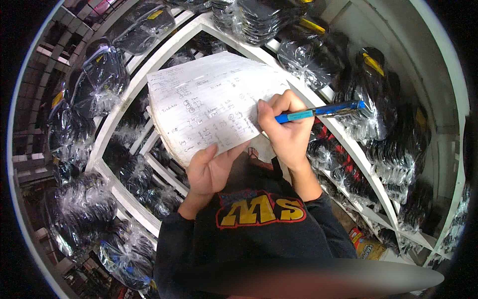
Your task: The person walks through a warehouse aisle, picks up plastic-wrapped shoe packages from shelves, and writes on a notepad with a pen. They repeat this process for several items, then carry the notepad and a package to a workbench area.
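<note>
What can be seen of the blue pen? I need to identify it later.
The blue pen is slim, with a bright blue barrel, a lighter band mid-barrel and a dark clip end. It lies nearly level, gripped in the right hand, its tip hidden behind the fingers at the edge of the handwritten paper.

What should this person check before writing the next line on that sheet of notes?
1. Pen held firmly: ok. The right hand is wrapped around the blue pen.
2. Pen tip on the paper: cannot tell, the fingers hide the tip.
3. Paper supported: ok. The left hand holds the paper pad at its lower edge, thumb on top.
4. Page flat and visible: ok, the handwritten side faces up, slightly curled at the edges.
5. Room to write: ok, blank space shows near the right hand.
6. Shelves of bagged dark goods out of the way: ok, they lie behind the pad, not touching it.
</note>
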`<state>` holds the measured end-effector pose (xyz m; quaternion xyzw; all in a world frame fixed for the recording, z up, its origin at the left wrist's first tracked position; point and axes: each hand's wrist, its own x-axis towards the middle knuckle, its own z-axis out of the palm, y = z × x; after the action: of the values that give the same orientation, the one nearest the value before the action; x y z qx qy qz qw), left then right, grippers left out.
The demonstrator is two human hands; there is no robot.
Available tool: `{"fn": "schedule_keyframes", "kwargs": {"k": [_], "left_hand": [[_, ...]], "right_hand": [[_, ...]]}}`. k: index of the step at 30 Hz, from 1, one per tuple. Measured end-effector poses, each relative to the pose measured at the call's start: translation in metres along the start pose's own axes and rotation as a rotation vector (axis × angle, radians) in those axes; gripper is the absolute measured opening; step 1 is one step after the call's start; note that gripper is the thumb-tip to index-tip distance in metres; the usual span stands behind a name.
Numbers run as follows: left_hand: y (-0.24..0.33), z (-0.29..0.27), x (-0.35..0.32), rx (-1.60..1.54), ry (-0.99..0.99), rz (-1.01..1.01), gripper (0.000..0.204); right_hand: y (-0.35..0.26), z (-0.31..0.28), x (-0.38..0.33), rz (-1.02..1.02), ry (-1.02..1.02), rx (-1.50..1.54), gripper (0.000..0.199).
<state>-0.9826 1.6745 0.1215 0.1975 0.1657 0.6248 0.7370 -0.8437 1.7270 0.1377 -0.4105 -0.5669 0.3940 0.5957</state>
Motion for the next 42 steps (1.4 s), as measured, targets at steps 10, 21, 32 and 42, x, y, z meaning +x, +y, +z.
{"fn": "schedule_keyframes", "kwargs": {"k": [10, 21, 32, 42], "left_hand": [[-0.004, -0.008, -0.003, 0.002, 0.021, 0.051, 0.062], [0.025, -0.047, -0.01, -0.034, 0.164, 0.083, 0.062], [0.045, -0.062, 0.008, 0.014, 0.121, 0.046, 0.063], [-0.018, -0.04, 0.023, 0.249, -0.023, -0.16, 0.058]], "right_hand": [[0.008, -0.012, 0.003, -0.086, 0.046, -0.037, 0.027], [0.173, -0.136, 0.042, -0.08, 0.329, -1.086, 0.035], [0.075, -0.104, -0.005, -0.195, 0.882, -0.581, 0.011], [-0.038, -0.163, -0.165, -0.316, 1.114, -0.319, 0.012]]}}
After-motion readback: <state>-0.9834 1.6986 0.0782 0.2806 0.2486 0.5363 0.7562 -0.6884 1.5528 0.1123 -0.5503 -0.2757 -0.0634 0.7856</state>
